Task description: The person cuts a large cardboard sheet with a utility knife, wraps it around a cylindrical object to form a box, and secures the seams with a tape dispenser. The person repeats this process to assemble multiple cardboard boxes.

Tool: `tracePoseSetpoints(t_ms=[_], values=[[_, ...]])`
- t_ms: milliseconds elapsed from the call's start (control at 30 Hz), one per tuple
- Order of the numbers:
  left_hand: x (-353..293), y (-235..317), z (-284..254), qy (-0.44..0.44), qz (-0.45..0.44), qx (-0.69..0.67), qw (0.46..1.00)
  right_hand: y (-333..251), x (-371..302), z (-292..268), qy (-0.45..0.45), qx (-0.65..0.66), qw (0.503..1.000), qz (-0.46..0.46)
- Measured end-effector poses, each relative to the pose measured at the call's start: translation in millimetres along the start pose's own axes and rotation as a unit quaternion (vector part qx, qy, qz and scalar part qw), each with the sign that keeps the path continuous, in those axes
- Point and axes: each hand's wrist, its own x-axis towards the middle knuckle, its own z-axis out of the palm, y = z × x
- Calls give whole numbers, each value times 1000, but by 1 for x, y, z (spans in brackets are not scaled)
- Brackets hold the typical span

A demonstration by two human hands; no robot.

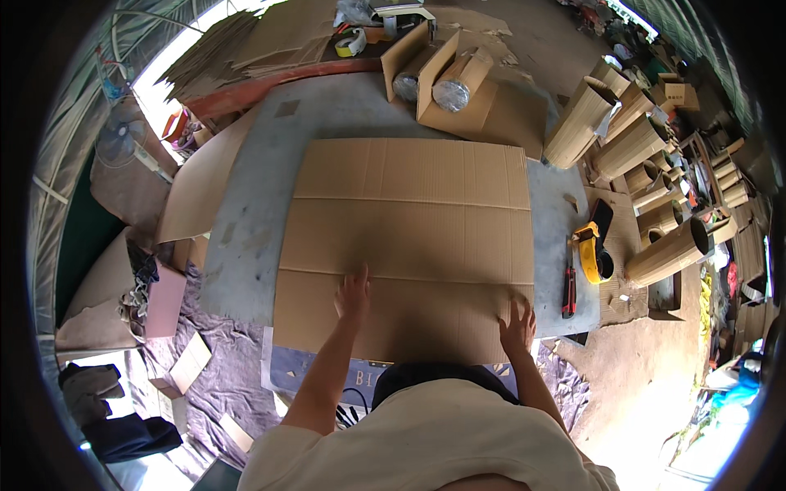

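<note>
A large flat cardboard sheet (409, 237) with creases running across it lies on the grey table in front of me. My left hand (353, 296) rests on its near part, just below a crease, fingers stretched out. Near the sheet's right edge, my right hand (517, 326) lies on the cardboard with its fingers spread. Neither hand grips anything. To the right of the sheet are a red utility knife (569, 292) and a yellow tape dispenser (589, 252), with a dark phone-like object (602, 214) beside it.
Cardboard pieces holding wrapped cylinders (452, 94) stand at the table's far edge. Several tall cardboard tubes (581, 123) stand at the right. A tape roll (350, 42) lies at the back. A fan (119, 143) and a pink box (166, 301) are on the left.
</note>
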Motion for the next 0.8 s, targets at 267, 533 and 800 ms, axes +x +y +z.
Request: tracePoseSetpoints(t_ms=[267, 533, 800], values=[[6, -9, 3, -11, 44, 40, 998, 23, -13, 12, 57, 104, 977, 179], [14, -6, 1, -47, 24, 7, 999, 42, -5, -19, 35, 186, 930, 316], [11, -37, 21, 65, 110, 21, 992, 30, -31, -27, -27, 246, 911, 329]])
